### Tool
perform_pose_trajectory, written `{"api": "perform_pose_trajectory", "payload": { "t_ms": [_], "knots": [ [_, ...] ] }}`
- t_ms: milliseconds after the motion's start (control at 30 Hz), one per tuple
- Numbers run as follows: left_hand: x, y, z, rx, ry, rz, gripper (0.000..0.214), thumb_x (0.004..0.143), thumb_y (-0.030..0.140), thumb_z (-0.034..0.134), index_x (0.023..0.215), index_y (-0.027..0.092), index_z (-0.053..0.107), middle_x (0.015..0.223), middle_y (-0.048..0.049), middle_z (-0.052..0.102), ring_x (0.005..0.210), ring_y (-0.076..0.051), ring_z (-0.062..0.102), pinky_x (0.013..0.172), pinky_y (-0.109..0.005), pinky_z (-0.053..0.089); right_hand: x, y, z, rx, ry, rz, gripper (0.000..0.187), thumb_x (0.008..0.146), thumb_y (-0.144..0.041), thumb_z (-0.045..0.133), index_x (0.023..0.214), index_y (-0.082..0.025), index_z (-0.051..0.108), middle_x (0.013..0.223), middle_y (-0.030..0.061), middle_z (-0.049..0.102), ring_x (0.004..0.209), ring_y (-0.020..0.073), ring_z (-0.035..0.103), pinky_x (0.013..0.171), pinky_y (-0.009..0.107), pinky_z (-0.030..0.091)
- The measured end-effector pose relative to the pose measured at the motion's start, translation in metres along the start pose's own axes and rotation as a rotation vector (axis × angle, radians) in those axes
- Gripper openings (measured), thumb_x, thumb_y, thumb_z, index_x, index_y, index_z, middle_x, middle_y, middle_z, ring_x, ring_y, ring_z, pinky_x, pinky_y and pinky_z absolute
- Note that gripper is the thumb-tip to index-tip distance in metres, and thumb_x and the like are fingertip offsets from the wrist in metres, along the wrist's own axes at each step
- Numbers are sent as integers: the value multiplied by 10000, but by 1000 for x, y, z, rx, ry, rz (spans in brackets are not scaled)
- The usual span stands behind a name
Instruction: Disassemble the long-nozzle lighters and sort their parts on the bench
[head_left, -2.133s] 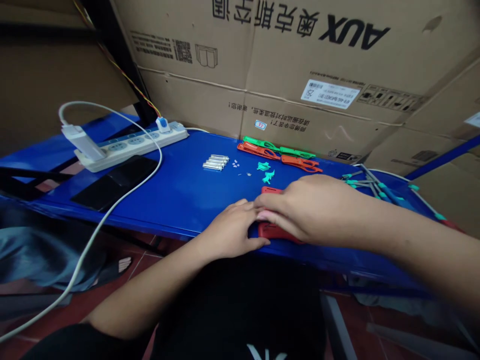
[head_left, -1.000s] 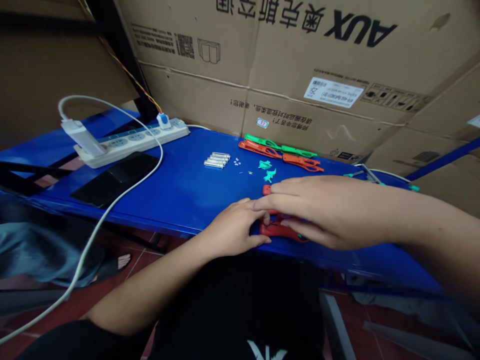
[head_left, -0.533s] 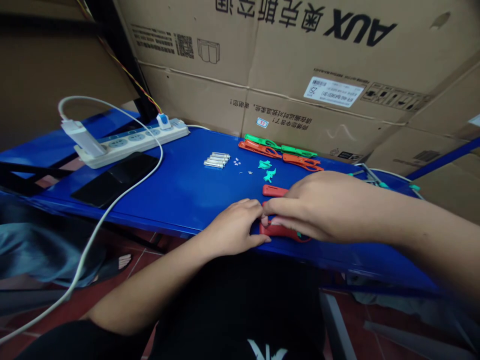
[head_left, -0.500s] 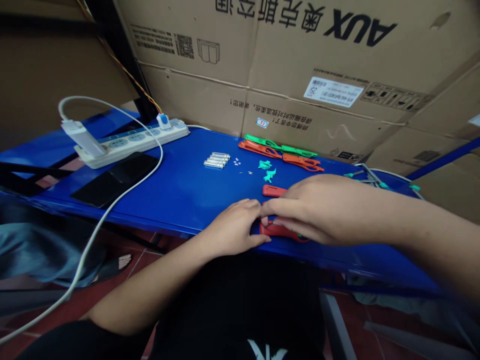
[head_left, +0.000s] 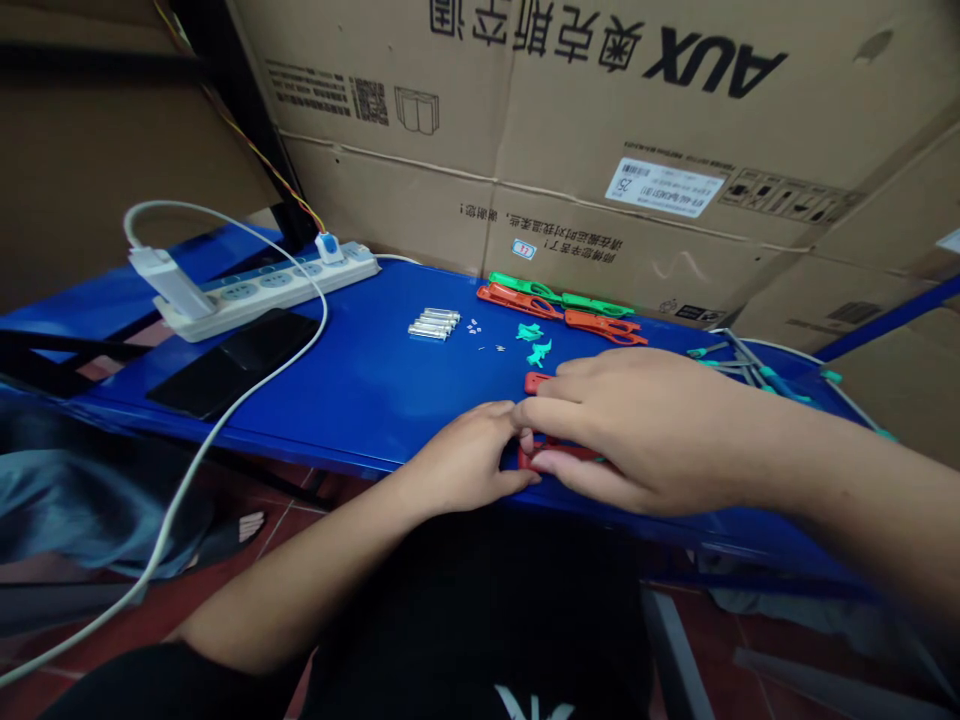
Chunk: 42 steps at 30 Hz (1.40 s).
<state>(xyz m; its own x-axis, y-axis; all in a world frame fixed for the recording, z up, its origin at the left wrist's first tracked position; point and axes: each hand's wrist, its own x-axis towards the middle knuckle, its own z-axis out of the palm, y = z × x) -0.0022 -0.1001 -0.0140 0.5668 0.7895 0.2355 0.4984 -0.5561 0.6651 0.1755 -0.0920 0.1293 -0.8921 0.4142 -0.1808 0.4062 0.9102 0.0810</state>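
At the near edge of the blue table point(head_left: 360, 390), my left hand point(head_left: 465, 460) and my right hand point(head_left: 637, 425) meet over a red plastic piece point(head_left: 551, 455). Both pinch it with closed fingers, the left from its left end, the right lying across the top. Most of it is hidden under my right hand. The end of a second red piece point(head_left: 534, 381) shows just behind my right fingers. Small teal plastic parts point(head_left: 534, 343) lie beyond it.
Farther back lie green and orange plastic handles point(head_left: 559, 305), several silver cylinders point(head_left: 433, 323) and tiny white bits point(head_left: 474, 326). A black phone point(head_left: 232, 360), a white power strip point(head_left: 262, 285) with a cable, and teal-tipped metal tools point(head_left: 750, 370) are on the table. Cardboard boxes point(head_left: 600, 150) stand behind.
My right hand has slid down and toward me over the red piece, covering more of it and of the second red piece behind. My left hand has stayed put.
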Motion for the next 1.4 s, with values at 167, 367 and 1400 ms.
{"api": "perform_pose_trajectory", "payload": {
  "t_ms": [167, 367, 1400],
  "knots": [
    [1, 0, -1, 46, -32, -4, 202, 809, 305, 694, 960, 194, 618, 995, -62, 653, 998, -259, 622, 924, -401, 499, -1, -3, 2, -23, -14, 8, 243, 993, -300, 434, 1004, -196, 654, 722, 58, 655, 587, 164, 530, 550, 280, 238],
    [4, 2, -3, 17, -59, -2, 205, 793, 283, 695, 969, 207, 623, 1023, -55, 665, 1021, -249, 619, 934, -386, 499, -1, 0, 5, -25, -3, 41, 246, 982, -318, 456, 968, -194, 669, 731, 67, 665, 646, 188, 567, 581, 286, 288],
    [22, 10, -23, 115, -264, -22, 303, 736, 337, 800, 939, 184, 635, 934, -24, 662, 824, -201, 621, 735, -302, 470, -11, 15, 11, -31, 53, -78, 150, 925, -190, 546, 1054, -189, 622, 870, 45, 634, 704, 170, 531, 557, 285, 284]
  ]
}}
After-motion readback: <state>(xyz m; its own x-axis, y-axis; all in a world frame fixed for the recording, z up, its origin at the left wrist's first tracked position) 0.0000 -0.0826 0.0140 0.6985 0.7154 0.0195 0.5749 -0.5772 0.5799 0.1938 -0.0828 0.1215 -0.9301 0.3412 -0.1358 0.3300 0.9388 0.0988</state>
